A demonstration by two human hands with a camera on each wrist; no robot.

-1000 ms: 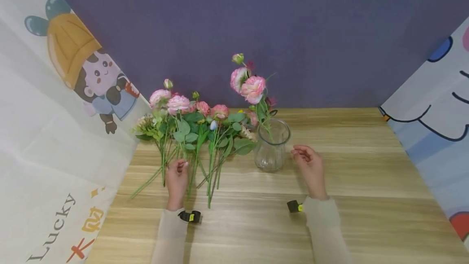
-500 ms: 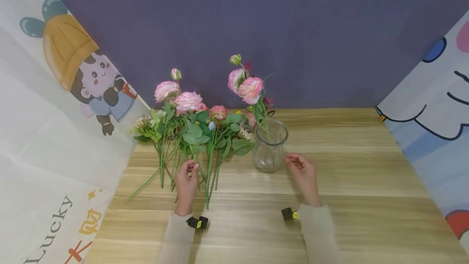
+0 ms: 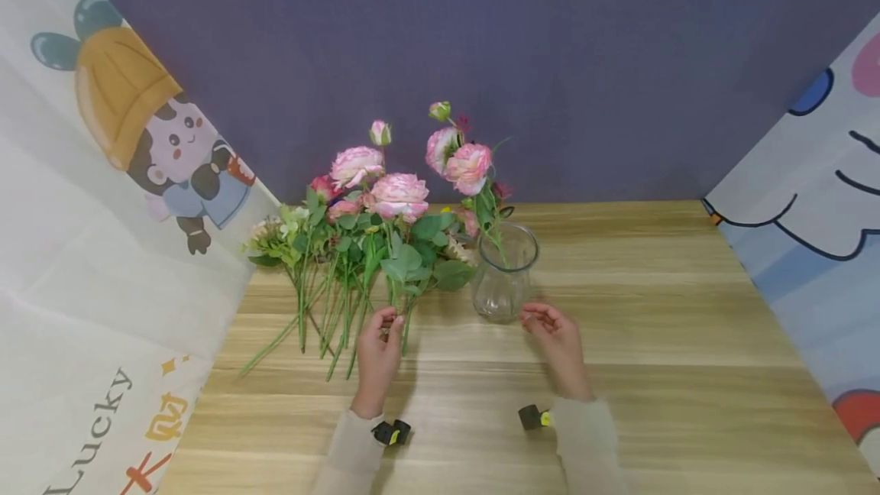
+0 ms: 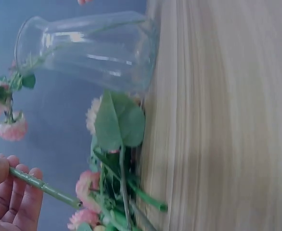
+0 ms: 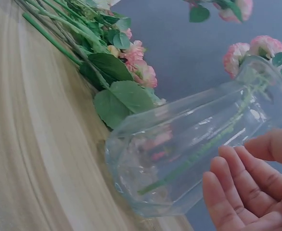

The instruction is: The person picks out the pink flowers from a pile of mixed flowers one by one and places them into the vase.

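The left hand point(image 3: 378, 348) pinched a green stem point(image 4: 44, 187) between thumb and fingers, and the stem rose off the worktop point(image 3: 619, 312); its pink blooms point(image 3: 399, 195) stood up above the other flowers, just left of the vase point(image 3: 504, 273). The right hand point(image 3: 555, 334) waited beside the foot of the vase, its fingers loosely bent and holding nothing; in the right wrist view the palm was open toward the glass, near it but not touching. One spray point(image 3: 467, 163) already stood in the vase and leaned a little to the left. More stems point(image 3: 309, 304) lay in a heap on the worktop, and their leaves point(image 3: 447, 273) reached almost to the glass.

I judged the risk like this; the lifted stem was long and top-heavy, so the blooms could swing and knock the standing spray, or catch on the leaves of the heap and drag them; the vase looked light, and with no hand on it a push at the rim could tip it.
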